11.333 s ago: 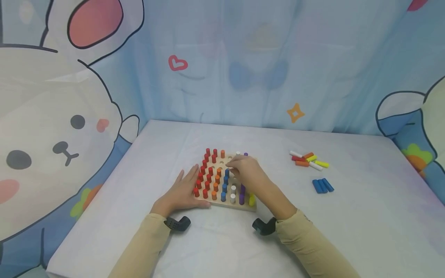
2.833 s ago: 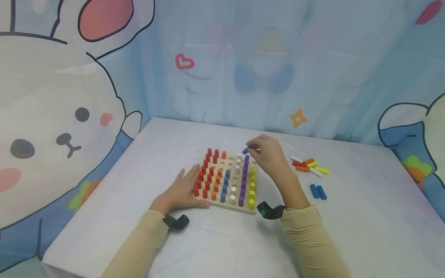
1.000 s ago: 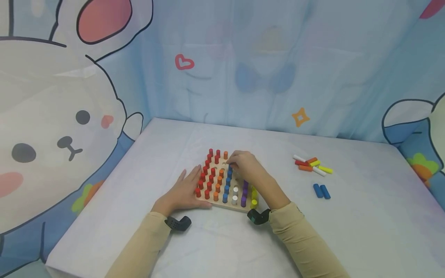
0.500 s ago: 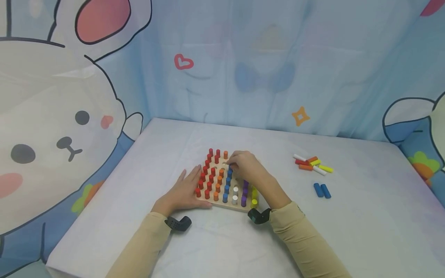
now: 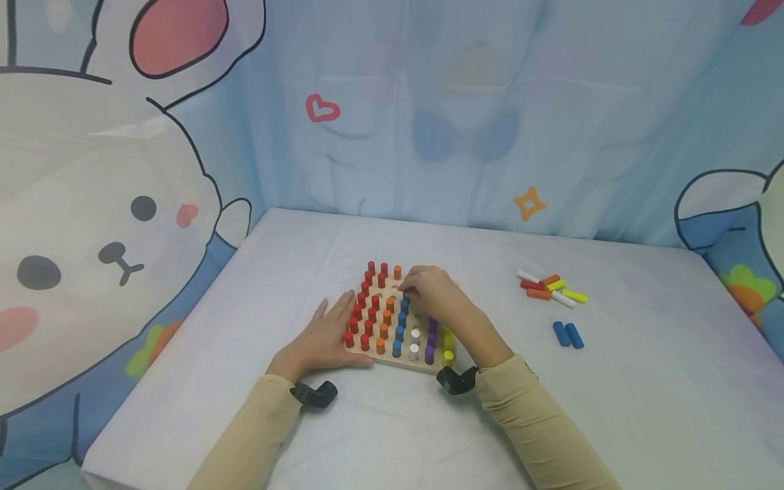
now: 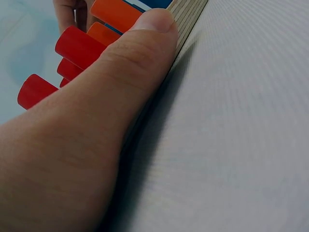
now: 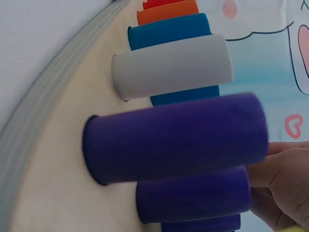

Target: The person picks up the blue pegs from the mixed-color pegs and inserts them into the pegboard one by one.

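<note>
A wooden pegboard (image 5: 398, 363) lies on the white-covered table, with pegs standing in columns: red, orange, blue, white, purple and yellow. My left hand (image 5: 320, 338) rests against its near left corner, fingers spread along the left side and thumb along the front edge. Over the back half of the board, my right hand (image 5: 436, 292) pinches a blue peg (image 5: 406, 298) at the far end of the blue column. That hand hides the pegs behind and beneath it. In the right wrist view, a purple peg (image 7: 174, 137) and a white peg (image 7: 174, 67) stand close up.
To the right of the board lie two loose blue pegs (image 5: 568, 335). Behind them is a small pile of loose white, red, orange and yellow pegs (image 5: 539, 294). A patterned curtain (image 5: 380, 163) hangs beyond the table's back edge.
Since 2.8 s ago my right hand has brought the blue peg left and down to the blue column; in the last second it stays there. Loose blue pegs went from three to two since 11.3 s ago.
</note>
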### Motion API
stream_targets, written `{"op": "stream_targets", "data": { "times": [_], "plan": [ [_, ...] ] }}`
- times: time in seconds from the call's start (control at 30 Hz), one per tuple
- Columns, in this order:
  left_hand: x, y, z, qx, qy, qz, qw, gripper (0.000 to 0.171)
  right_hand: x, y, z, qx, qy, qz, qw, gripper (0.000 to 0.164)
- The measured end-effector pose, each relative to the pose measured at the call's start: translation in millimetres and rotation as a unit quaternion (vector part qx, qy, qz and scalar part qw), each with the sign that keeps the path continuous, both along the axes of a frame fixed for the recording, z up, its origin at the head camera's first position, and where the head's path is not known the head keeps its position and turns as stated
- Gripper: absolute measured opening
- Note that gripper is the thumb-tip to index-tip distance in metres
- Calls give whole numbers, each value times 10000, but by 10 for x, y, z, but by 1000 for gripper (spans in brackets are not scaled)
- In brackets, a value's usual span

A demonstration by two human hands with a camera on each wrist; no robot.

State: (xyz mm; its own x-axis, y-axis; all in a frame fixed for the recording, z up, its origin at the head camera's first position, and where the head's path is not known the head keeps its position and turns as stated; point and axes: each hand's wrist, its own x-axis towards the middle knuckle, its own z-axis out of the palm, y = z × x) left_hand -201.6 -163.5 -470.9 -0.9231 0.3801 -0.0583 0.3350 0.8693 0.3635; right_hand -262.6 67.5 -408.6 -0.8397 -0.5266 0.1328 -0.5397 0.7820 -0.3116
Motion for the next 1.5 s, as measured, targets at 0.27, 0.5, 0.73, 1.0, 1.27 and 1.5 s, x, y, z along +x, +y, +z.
{"op": "stream_targets", "data": {
  "times": [0.27, 0.5, 0.73, 1.0, 1.27, 1.5],
  "plan": [
    [3, -1, -1, 0, -1, 10, 10000, 125, 4, -4, -14, 24, 5, 52, 10000, 17],
    [1, -1, -3, -2, 13, 10, 10000, 125, 0, 1, -28, 70, 30, 111, 9999, 16],
    [1, -2, 2, 24, 6, 3, 10000, 125, 10, 2, -28, 132, 97, 196, 9997, 16],
    [4, -2, 0, 16, 20, 18, 10000, 125, 8, -20, -24, 231, 137, 129, 9996, 15],
    [14, -3, 7, -7, 3, 34, 10000, 125, 18, -44, -20, 300, 113, 61, 9995, 15],
    [15, -4, 9, 45, 7, 19, 10000, 124, 23, -36, -16, 308, 67, 49, 9995, 16]
  ]
}}
